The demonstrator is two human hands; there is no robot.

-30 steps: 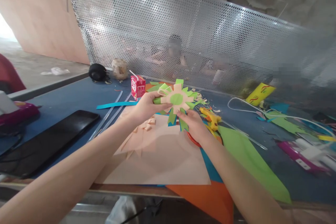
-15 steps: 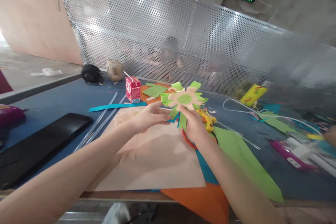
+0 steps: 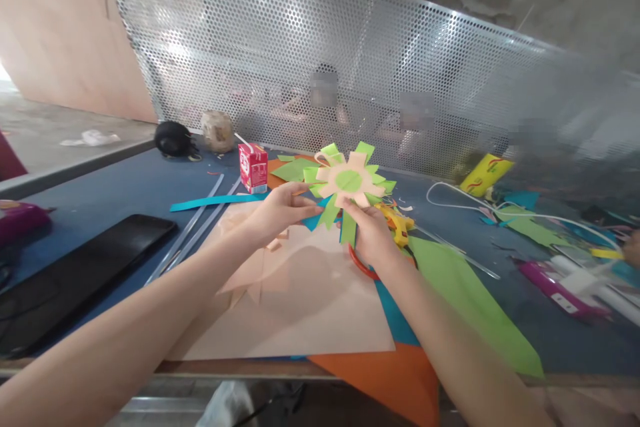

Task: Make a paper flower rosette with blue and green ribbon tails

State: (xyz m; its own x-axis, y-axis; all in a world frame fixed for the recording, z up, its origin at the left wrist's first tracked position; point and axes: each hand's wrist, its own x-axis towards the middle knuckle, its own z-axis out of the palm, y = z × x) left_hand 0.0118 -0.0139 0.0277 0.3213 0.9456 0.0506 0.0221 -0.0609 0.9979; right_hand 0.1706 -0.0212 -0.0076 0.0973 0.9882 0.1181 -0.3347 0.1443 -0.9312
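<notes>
A paper flower (image 3: pixel 349 181) with a peach star, a green round centre and green and blue petals is held up above the table. My right hand (image 3: pixel 369 235) pinches its lower edge between thumb and fingers. My left hand (image 3: pixel 278 212) reaches in from the left, its fingertips closed on the flower's left petals. Under both hands lies a large peach sheet (image 3: pixel 295 300) with cut scraps on it.
Red-handled scissors (image 3: pixel 358 264) and a yellow glue gun (image 3: pixel 396 223) lie by my right wrist. Green (image 3: pixel 465 300) and orange (image 3: pixel 395 380) sheets, a red juice carton (image 3: pixel 253 169), a black tablet (image 3: pixel 75 273), and a perforated metal screen (image 3: pixel 350 67) with people behind it surround the blue table.
The flower tilted flat half a second ago and now faces me again, slightly higher. My left hand let go of the left petals, then came back onto them.
</notes>
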